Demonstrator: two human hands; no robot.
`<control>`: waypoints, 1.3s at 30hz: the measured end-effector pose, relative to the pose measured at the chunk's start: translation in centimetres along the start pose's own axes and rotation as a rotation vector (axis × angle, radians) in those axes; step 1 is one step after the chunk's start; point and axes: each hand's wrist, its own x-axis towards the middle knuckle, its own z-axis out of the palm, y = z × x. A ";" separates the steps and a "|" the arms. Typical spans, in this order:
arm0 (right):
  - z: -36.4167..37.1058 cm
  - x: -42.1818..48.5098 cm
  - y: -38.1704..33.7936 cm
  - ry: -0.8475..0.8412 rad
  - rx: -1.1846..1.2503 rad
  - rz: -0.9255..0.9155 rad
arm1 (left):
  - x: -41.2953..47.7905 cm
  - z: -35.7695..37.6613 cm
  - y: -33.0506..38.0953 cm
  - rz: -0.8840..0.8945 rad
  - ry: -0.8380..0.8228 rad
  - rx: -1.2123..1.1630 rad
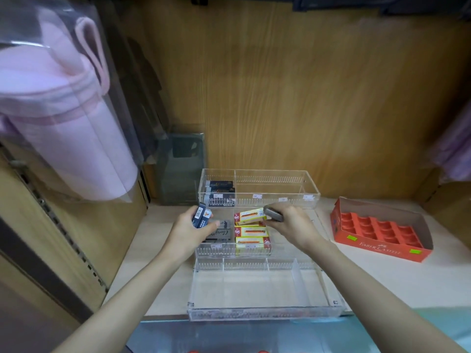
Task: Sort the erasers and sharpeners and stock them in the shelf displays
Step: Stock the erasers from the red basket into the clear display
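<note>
My left hand (190,229) grips dark blue eraser packs (201,214) over the left part of the middle clear tray (216,249). My right hand (290,222) pinches a grey eraser (273,213) and a yellow-and-red eraser box (249,216) over the same tray. Below them lie two more yellow-and-red boxes (252,236) and grey erasers (219,231). The back clear tray (270,197) holds dark erasers (220,191) in its left compartment. The front clear tray (254,289) has dividers and nothing inside.
An orange Faber-Castell carton (379,233) with bare moulded pockets sits at the right on the shelf. A pink bag in clear plastic (58,115) hangs at the left. A wooden back panel (280,98) closes the shelf.
</note>
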 end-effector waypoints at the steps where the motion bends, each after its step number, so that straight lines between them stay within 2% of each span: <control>1: 0.4 0.6 -0.3 -0.024 -0.039 0.026 | 0.0 0.1 -0.1 -0.002 0.003 0.002; 4: 1.0 1.6 -0.5 -0.031 -0.116 0.113 | 0.2 0.2 -0.6 -0.022 0.012 0.006; 8: 1.0 2.1 -0.1 -0.032 -0.097 0.144 | 0.6 0.4 -1.2 -0.024 -0.013 -0.005; 13: 1.1 2.4 -0.1 -0.044 -0.189 0.083 | 0.9 0.5 -1.6 -0.034 0.014 -0.028; 16: 1.3 1.6 0.2 0.045 -0.173 0.035 | 0.9 0.3 -1.4 -0.040 0.004 -0.020; 18: 1.4 0.5 0.0 0.167 0.022 0.027 | 0.7 0.2 -1.2 -0.045 -0.010 -0.014; 20: 1.1 -0.5 -1.1 0.235 0.388 0.084 | 0.4 0.2 -0.7 -0.031 -0.032 -0.015; 22: 0.8 -1.6 -2.5 0.164 0.798 0.186 | -0.3 0.4 0.2 -0.009 -0.060 -0.004; 24: 0.7 -2.7 -3.5 0.041 1.001 0.245 | -1.2 0.7 1.1 0.020 -0.101 0.011; 30: 0.6 -5.6 -5.2 -0.103 1.193 0.194 | -4.1 1.7 3.5 0.092 -0.235 -0.048; 34: 0.5 -7.1 -6.0 -0.186 1.185 0.141 | -5.5 1.5 4.1 0.111 -0.299 -0.107; 39: 0.5 -8.3 -6.6 -0.242 1.143 0.088 | -6.5 0.7 3.8 0.000 -0.269 -0.070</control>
